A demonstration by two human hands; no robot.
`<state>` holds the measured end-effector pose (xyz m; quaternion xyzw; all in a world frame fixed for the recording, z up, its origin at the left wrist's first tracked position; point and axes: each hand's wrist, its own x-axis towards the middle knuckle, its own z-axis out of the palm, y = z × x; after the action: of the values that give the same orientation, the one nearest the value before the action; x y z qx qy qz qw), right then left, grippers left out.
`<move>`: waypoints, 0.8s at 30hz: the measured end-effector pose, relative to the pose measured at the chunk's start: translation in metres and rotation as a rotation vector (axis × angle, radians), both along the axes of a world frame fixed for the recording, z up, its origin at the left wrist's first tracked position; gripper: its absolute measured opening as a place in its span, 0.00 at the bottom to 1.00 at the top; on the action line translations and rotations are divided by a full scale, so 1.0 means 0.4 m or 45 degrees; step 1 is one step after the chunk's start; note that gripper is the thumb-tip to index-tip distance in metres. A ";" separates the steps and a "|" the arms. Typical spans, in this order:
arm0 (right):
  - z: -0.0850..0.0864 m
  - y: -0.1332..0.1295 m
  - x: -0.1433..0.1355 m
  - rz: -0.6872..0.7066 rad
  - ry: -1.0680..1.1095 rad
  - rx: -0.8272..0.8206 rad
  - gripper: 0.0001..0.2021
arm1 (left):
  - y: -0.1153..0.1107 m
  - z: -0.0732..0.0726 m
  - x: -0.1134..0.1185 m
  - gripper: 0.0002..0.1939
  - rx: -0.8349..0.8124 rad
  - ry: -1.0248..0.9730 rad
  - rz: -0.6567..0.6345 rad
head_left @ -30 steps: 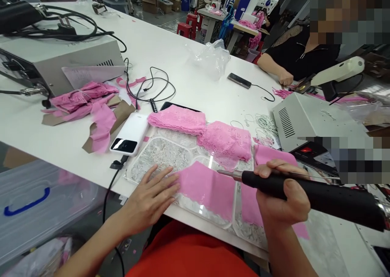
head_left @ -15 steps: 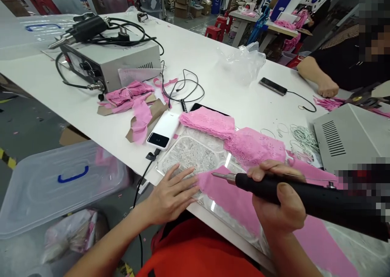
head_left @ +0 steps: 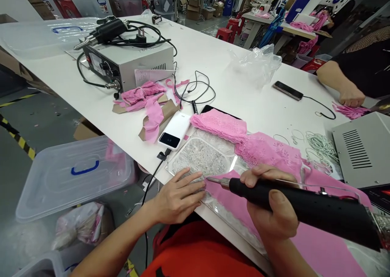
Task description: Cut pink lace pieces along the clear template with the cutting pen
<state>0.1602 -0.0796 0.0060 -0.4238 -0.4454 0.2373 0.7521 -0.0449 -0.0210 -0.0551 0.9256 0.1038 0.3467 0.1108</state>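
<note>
My right hand (head_left: 274,204) is wrapped round a black handheld tool (head_left: 304,204), whose metal tip points left over the corner of a flat pink cloth (head_left: 231,200). My left hand (head_left: 183,195) lies flat with fingers spread, its fingertips at the cloth's left corner, close to the tip. Beneath the cloth is a clear patterned plate (head_left: 198,157) on the white table (head_left: 222,82). Behind it lie a folded stack of pink lace (head_left: 219,122) and a looser piece of pink lace (head_left: 268,149). Whether the tip touches the cloth is unclear.
A white power bank (head_left: 175,130) with cables sits left of the plate. Beyond it are pink scraps (head_left: 154,114) and a grey control box (head_left: 131,61). At right are a phone (head_left: 288,90), pale cords (head_left: 323,147), another grey box (head_left: 362,151) and another person's hand (head_left: 352,94).
The camera view has shifted, so the table items appear further right. The tool's tip has moved left along the cloth, closer to the fingers of my left hand.
</note>
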 end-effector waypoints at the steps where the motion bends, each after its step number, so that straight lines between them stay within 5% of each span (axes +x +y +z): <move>1: 0.000 0.001 0.001 -0.001 -0.007 -0.002 0.07 | 0.000 0.001 0.000 0.14 0.002 0.005 0.003; 12: 0.010 0.002 -0.002 0.020 -0.018 0.001 0.04 | 0.002 0.000 0.000 0.15 -0.021 -0.006 -0.016; 24: 0.018 -0.017 0.074 -0.210 0.053 -0.022 0.05 | 0.001 0.002 0.006 0.19 -0.065 0.172 0.028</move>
<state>0.1896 -0.0862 0.0133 -0.4605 -0.3911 0.1869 0.7746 -0.0426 -0.0208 -0.0544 0.9426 0.1298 0.2820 0.1234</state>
